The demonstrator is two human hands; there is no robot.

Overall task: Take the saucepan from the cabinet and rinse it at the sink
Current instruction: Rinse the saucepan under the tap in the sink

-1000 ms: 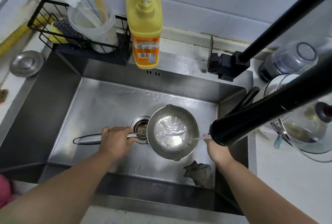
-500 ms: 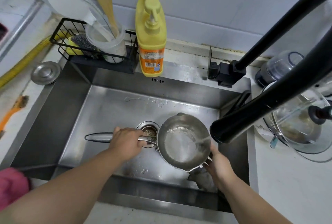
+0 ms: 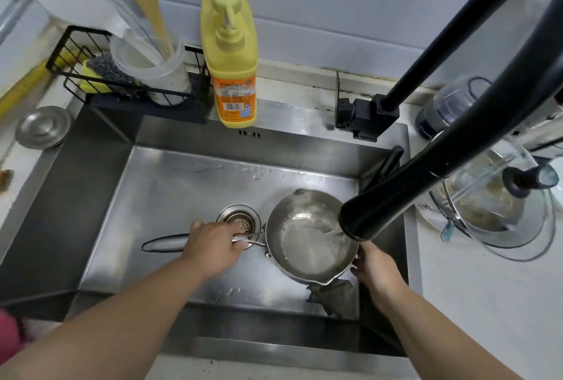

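Note:
A small steel saucepan [image 3: 307,245] hangs over the steel sink [image 3: 170,184], right of the drain [image 3: 240,221]. My left hand [image 3: 213,242] is shut on its long handle, which points left. My right hand [image 3: 373,267] grips the pan's right rim from below. Water runs from the black faucet spout [image 3: 393,196] into the pan, and a pool of water lies inside it.
A grey rag [image 3: 335,294] lies in the sink's front right corner. A yellow soap bottle [image 3: 230,53] and a black wire rack [image 3: 128,80] with a utensil cup stand behind the sink. A glass lid [image 3: 493,199] rests on the right counter, a steel lid [image 3: 42,126] on the left.
My right hand has come down from near the faucet to the pan's right rim. The pan has shifted slightly right under the spout, and water keeps running into it.

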